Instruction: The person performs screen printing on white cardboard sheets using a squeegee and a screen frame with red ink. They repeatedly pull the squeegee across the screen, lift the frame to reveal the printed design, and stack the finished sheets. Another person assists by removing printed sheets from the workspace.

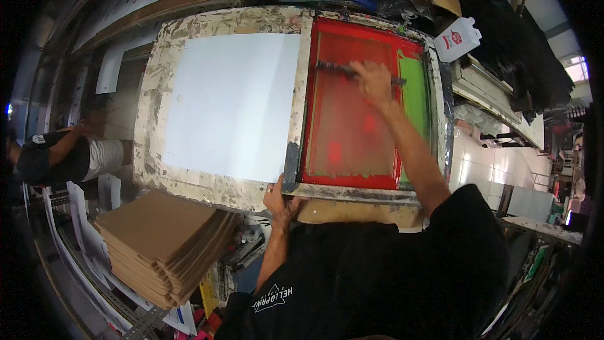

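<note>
One printing screen frame (365,179) coated in red ink, one squeegee (336,69), one white sheet (233,104) on the worktop (189,182), one stack of brown cardboard sheets (160,239), one white plastic jug (457,39), and two hands: left hand (281,201), right hand (372,82).

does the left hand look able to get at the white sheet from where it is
Probably yes: the left hand grips the screen frame corner right beside the white sheet, and nothing lies between them.

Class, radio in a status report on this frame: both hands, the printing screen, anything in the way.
Right hand gripping squeegee at far end of red screen. Left hand holding frame's near corner. White sheet alongside; nothing blocking.
</note>
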The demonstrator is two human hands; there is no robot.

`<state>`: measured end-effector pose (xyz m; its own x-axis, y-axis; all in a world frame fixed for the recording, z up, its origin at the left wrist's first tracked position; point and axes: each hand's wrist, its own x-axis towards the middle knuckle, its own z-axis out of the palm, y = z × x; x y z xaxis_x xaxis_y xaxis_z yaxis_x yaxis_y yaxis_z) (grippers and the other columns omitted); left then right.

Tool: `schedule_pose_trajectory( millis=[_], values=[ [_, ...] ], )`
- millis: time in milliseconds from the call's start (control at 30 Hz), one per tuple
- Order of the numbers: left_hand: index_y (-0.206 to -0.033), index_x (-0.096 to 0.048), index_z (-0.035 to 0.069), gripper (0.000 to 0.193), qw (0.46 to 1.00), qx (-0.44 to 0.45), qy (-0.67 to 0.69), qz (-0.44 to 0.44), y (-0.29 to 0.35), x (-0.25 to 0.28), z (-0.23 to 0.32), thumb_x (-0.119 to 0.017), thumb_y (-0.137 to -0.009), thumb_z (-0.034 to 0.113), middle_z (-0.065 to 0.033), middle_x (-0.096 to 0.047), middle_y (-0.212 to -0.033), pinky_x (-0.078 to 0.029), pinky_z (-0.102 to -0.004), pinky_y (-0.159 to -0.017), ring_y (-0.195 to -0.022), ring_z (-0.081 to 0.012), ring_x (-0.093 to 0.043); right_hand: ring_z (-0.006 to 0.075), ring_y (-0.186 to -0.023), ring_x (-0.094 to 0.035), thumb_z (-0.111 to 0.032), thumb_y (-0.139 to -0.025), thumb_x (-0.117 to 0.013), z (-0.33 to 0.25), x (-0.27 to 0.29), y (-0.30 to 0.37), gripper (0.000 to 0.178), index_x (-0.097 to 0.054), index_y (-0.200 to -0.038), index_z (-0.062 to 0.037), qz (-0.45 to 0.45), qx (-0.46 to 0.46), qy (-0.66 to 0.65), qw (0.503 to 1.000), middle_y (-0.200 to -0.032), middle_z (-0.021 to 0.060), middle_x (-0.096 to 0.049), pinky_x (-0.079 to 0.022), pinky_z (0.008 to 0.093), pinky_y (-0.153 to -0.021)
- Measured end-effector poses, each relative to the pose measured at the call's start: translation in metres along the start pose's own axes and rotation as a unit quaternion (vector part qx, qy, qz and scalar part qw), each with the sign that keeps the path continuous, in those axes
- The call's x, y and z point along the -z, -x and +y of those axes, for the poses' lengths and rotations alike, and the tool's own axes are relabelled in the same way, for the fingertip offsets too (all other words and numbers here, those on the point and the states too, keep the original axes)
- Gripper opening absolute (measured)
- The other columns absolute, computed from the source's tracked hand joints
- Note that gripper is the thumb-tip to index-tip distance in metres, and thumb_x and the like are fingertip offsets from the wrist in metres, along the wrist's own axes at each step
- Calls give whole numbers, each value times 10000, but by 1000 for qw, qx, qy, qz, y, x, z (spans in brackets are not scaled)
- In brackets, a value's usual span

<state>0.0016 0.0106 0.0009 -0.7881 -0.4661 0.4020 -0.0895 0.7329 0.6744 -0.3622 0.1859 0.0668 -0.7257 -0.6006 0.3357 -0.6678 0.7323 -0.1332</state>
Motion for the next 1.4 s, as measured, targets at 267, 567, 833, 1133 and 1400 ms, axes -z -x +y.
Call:
schedule_pose_trajectory(
  millis=[267, 567, 833, 1133, 1400],
  values=[
    [-1193, -612, -38, 862, 1000, -5, 15, 2, 0, 1, 1, -821, -628, 578, -152, -586, -775, -438, -397, -563, -640, -310, -532, 306, -879, -628, -74, -786, -612, -117, 93, 161, 412, -633, -1186, -174, -147, -23, -132, 980, -942, 117, -636, -444, 467, -784],
    [-1113, -684, 16, 645, 998, -35, 28, 46, -2, 3, 0, -863, -595, 356, -131, -600, -968, -478, -414, -764, -915, -324, -560, 336, -926, -630, -101, -724, -753, -103, 98, 150, 678, -548, -1364, -187, -218, -24, -263, 939, -1025, 158, -641, -450, 480, -801],
    [-1075, -700, 16, 585, 1000, -14, -23, 2, -4, 4, -2, -833, -546, 225, -152, -554, -1029, -455, -433, -764, -914, -321, -524, 295, -1081, -487, -110, -623, -754, -116, 44, 178, 792, -521, -1377, -179, -129, -42, -83, 987, -1111, 88, -532, -312, 519, -914],
    [-1101, -704, 34, 630, 1000, -2, -15, -9, -3, 9, -1, -857, -524, 238, -165, -560, -1030, -453, -436, -763, -899, -323, -521, 308, -1153, -472, -142, -575, -749, -28, -14, 60, 812, -540, -1354, -233, -21, -44, -35, 998, -1190, 91, -540, -324, 578, -919],
    [-1133, -706, 39, 670, 1000, 19, 2, -21, 5, 8, -6, -895, -538, 281, -151, -525, -1008, -453, -410, -753, -890, -301, -513, 304, -1131, -475, -238, -552, -733, 60, -60, -64, 842, -522, -1367, -243, 56, -14, -2, 998, -1168, 79, -547, -329, 594, -879]
  ],
)
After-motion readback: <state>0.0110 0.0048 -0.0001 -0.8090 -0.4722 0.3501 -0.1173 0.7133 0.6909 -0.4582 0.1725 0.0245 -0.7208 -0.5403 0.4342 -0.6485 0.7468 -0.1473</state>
